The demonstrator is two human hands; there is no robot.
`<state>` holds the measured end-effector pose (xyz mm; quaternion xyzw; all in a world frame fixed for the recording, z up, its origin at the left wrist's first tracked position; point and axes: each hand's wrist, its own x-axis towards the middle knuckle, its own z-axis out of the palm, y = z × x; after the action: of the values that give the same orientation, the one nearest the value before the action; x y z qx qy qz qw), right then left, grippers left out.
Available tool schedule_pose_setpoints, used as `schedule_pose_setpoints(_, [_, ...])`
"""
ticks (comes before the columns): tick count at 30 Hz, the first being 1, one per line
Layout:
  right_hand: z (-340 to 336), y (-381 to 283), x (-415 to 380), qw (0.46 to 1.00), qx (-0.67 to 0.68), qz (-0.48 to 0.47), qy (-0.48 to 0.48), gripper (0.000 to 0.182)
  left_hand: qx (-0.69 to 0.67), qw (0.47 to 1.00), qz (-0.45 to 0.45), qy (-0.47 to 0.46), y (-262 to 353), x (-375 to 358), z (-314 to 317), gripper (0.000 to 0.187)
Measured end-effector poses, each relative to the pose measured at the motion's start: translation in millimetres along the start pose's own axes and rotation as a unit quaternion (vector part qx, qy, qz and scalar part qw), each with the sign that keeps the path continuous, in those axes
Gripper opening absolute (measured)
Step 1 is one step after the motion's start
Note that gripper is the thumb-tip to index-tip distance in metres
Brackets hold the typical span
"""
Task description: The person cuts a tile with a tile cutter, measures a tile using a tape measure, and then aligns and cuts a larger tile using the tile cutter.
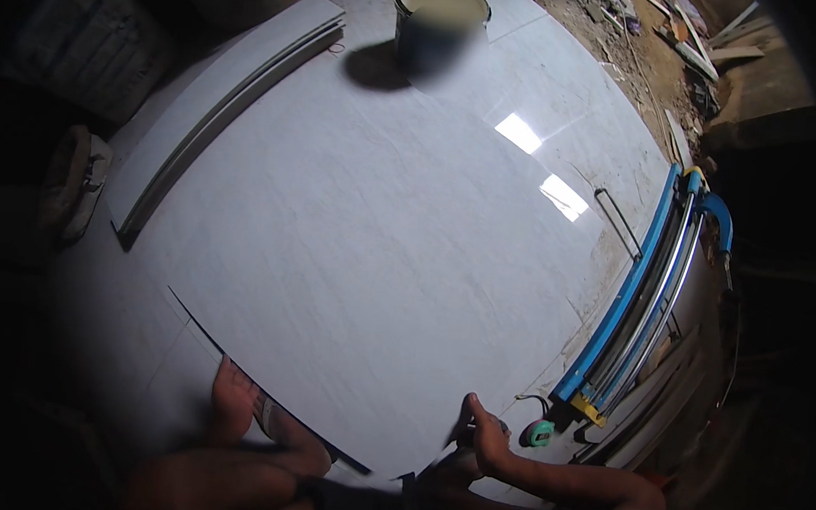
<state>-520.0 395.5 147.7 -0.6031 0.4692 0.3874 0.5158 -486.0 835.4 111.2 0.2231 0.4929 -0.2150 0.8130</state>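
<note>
Beside the large tile [363,223] lies a cutter [654,298] (blue-railed).

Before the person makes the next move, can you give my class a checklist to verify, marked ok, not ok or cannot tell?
1. Round, pale-rimmed bucket upright: ok.
2. Round green tape measure close to the bare right hand: ok.
3. Long blue metal tile cutter away from the bucket: ok.
4. Right hand empty: cannot tell, dark shape beside it.
5. Ground beyond the glossy white marbled tiles clear of brown rubble: not ok, rubble upper right.
</note>
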Motion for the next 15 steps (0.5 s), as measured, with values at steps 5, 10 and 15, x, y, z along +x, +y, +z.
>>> schedule_pose_setpoints(5, [-18.7,34.3,23.3,0.995,-0.087,-0.046,-0.001,0.059,-0.064,0.994,-0.076,-0.052,-47.3,-27.6,24.5,0.084])
schedule_pose_setpoints(10, [-21.8,20.3,12.0,0.992,-0.094,-0.039,-0.08,0.055,-0.026,0.996,-0.061,-0.067,-62.8,-36.8,54.5,0.092])
schedule_pose_setpoints(15, [-21.1,-2.2,-3.2,0.975,-0.144,-0.062,-0.158,0.057,-0.034,0.986,-0.064,-0.147,-62.4,-30.2,40.0,0.097])
